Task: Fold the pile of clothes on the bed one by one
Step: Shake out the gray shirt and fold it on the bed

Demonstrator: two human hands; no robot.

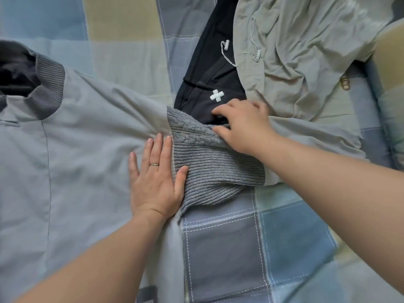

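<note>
A light grey top (72, 149) with a dark ribbed collar (49, 88) lies spread across the left of the bed. Its ribbed knit cuff (209, 162) sits bunched at the centre. My left hand (156, 176), wearing a ring, lies flat with fingers apart on the light fabric just left of the cuff. My right hand (242, 125) rests on the upper edge of the knit part, fingers curled over the fabric where it meets a black garment (207, 79). Whether it grips the fabric is unclear.
The black garment with a white cross mark and drawcord lies at the top centre. A crumpled pale green garment (306, 51) covers the upper right. The bed has a checked blue, grey and beige cover (229, 248).
</note>
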